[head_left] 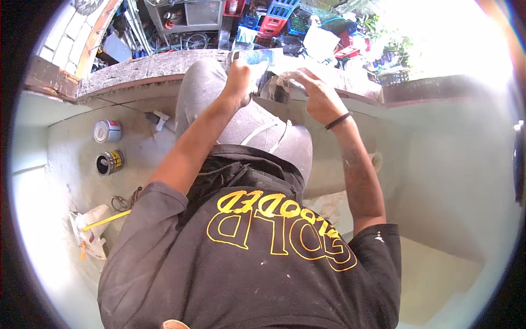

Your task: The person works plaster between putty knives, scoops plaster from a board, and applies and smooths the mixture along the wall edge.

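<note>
My left hand (pixel 239 82) is raised at the top of my lap, its fingers closed round a flat, shiny, blue-and-silver piece (pixel 258 56), perhaps a blade or sheet; I cannot tell which. Just to its right, my right hand (pixel 323 104), with a dark band at the wrist, has its fingers bent on something pale and whitish (pixel 290 77) that is too washed out to make out. Both hands are near the rough concrete ledge (pixel 137 71) beyond my knees. My grey-trousered legs (pixel 197 98) are below them.
At the left lie two cans (pixel 107 131), a small dark-and-white tool (pixel 158 118), a cable (pixel 121 204) and a yellow-handled item (pixel 107 219). A pale pipe end (pixel 375 163) shows at right. Beyond the ledge are stacked crates (pixel 272 24), a metal shelf (pixel 201 13), clutter and plants.
</note>
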`<action>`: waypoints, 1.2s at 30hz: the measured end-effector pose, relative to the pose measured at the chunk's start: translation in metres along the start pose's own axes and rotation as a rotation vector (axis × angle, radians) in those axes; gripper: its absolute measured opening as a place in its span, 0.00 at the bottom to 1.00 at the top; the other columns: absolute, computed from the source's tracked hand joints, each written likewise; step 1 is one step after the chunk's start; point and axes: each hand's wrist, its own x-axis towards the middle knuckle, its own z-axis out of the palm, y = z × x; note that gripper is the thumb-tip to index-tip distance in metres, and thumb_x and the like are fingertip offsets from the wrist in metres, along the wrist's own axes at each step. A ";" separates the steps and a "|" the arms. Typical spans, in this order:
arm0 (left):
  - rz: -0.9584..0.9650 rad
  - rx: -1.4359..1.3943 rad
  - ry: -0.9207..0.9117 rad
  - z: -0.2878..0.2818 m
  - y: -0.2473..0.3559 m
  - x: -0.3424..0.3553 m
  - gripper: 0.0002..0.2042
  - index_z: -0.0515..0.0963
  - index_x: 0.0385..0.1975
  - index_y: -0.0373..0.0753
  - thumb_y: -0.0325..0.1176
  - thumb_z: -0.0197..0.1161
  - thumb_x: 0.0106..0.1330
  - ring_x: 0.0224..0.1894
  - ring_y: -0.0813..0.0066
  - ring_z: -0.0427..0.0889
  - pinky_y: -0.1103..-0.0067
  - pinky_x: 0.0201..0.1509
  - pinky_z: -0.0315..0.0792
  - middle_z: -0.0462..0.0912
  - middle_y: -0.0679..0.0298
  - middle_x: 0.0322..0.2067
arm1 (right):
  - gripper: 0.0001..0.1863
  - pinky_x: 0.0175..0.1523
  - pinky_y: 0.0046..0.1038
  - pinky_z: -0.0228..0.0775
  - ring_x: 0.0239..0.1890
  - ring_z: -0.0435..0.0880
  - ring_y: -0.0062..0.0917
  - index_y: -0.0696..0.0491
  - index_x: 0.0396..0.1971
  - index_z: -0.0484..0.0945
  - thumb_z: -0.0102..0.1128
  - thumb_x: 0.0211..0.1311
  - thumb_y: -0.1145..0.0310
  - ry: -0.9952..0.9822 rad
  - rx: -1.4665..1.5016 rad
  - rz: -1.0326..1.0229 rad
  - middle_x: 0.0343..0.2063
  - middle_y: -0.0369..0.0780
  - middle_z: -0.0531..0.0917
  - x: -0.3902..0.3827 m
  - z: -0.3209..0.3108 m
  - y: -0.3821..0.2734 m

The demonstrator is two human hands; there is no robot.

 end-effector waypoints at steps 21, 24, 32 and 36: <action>-0.091 -0.391 0.122 -0.010 0.044 -0.015 0.04 0.76 0.25 0.34 0.27 0.56 0.52 0.17 0.79 0.72 0.81 0.16 0.62 0.75 0.64 0.20 | 0.22 0.50 0.23 0.65 0.46 0.72 0.24 0.55 0.46 0.65 0.51 0.48 0.86 0.378 0.735 0.075 0.43 0.41 0.73 -0.006 -0.022 0.000; -0.022 -0.434 0.113 0.002 0.039 -0.025 0.04 0.74 0.27 0.34 0.25 0.55 0.52 0.16 0.78 0.70 0.82 0.14 0.60 0.74 0.63 0.20 | 0.23 0.52 0.27 0.63 0.46 0.73 0.30 0.56 0.47 0.63 0.44 0.49 0.88 0.414 0.648 0.085 0.43 0.44 0.72 -0.005 0.029 0.000; 0.031 -0.272 0.253 -0.011 0.067 -0.031 0.06 0.74 0.24 0.35 0.31 0.60 0.51 0.12 0.81 0.64 0.83 0.14 0.59 0.71 0.66 0.17 | 0.33 0.55 0.36 0.57 0.50 0.63 0.47 0.55 0.46 0.67 0.32 0.32 0.91 0.150 0.106 0.199 0.46 0.53 0.65 -0.027 0.066 0.042; 0.053 0.003 0.318 -0.011 0.066 -0.025 0.07 0.74 0.24 0.35 0.32 0.59 0.52 0.12 0.83 0.63 0.84 0.14 0.57 0.71 0.68 0.14 | 0.28 0.52 0.33 0.60 0.48 0.68 0.39 0.57 0.45 0.68 0.36 0.38 0.89 0.286 0.022 -0.024 0.42 0.46 0.72 -0.012 -0.003 0.026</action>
